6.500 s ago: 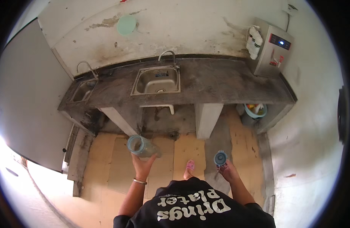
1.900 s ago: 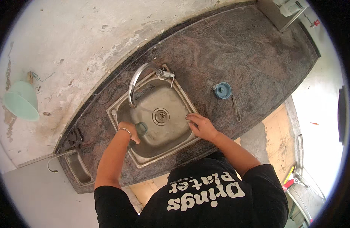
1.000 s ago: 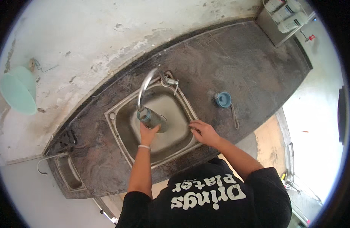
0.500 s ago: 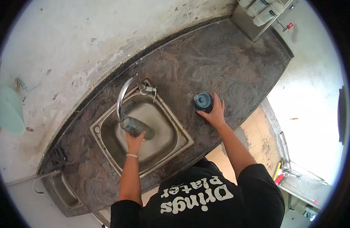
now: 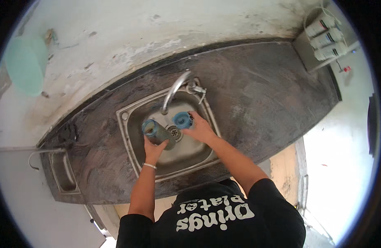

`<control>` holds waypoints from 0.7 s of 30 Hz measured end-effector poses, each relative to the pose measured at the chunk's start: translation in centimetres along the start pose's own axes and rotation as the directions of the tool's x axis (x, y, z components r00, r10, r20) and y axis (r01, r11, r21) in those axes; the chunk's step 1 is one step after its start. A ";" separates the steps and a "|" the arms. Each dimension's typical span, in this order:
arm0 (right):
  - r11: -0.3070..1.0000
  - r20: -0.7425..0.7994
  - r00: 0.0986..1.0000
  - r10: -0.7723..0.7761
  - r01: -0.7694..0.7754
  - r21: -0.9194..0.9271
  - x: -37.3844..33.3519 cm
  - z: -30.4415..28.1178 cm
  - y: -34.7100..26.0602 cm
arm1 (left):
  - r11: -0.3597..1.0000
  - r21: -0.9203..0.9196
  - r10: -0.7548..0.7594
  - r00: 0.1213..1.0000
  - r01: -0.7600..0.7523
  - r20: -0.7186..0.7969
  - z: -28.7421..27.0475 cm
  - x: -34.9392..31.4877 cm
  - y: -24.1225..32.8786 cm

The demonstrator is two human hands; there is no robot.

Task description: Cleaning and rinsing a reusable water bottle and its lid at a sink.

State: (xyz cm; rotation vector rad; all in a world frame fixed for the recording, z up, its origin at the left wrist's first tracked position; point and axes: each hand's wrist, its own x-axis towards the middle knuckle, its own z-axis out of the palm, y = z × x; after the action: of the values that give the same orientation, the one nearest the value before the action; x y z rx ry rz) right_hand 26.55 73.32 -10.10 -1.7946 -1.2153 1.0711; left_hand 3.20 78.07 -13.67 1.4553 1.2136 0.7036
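Observation:
My left hand (image 5: 153,149) is wrapped round a translucent bottle (image 5: 160,134) with a blue rim, held tilted over the left part of the steel sink (image 5: 129,144). Its mouth is uncovered and faces up and away from me. My right hand (image 5: 202,129) grips a blue bottle lid (image 5: 182,120) with a slotted, strainer-like inside, over the sink's right side. Lid and bottle are apart, a short gap between them. The curved chrome faucet (image 5: 174,91) arches over the far side of the basin, its spout just beyond the lid. Whether water runs is too faint to tell.
Around the sink spreads a dark stone counter (image 5: 265,82). White filter cartridges (image 5: 327,39) hang at the far right. A second, narrow sink (image 5: 76,177) lies at the left, and a pale green plastic vessel (image 5: 26,66) is by the stained wall.
My right hand has lifted the lid off the counter and carried it left over the sink. The bottle has come away from under the spout. The view has shifted.

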 end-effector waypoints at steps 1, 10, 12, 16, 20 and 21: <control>1.000 0.023 1.000 -0.013 0.013 0.003 1.1 1.2 -0.9 | 0.988 -0.144 -0.053 0.998 0.048 -0.032 -0.8 -0.7 -0.3; 0.990 -0.077 0.996 -0.047 0.056 0.126 2.7 7.2 -1.8 | 0.990 0.138 -0.008 0.988 0.030 -0.155 -4.0 -4.2 -2.6; 0.988 -0.056 0.998 -0.036 0.044 0.145 2.1 7.3 -1.9 | 0.992 0.129 0.014 0.986 0.008 -0.168 -3.9 -4.1 -2.5; 0.994 -0.118 0.991 -0.056 0.067 0.086 1.9 7.8 -2.0 | 0.999 0.046 0.027 0.984 -0.019 -0.174 -3.6 -3.5 -2.0; 0.997 -0.183 0.981 -0.057 0.066 0.041 2.2 7.0 -2.0 | 0.989 0.141 -0.024 0.979 0.053 -0.200 -3.2 -2.9 -0.6; 0.994 -0.159 0.983 -0.095 0.086 -0.063 2.4 7.0 -1.7 | 0.988 0.145 -0.020 0.980 0.049 -0.196 -3.2 -2.8 -0.8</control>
State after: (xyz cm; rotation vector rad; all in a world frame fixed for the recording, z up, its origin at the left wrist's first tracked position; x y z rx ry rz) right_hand 20.10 76.78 -12.03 -1.8119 -1.2258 0.8309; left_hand -0.82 76.52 -13.07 1.5103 1.4647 0.7581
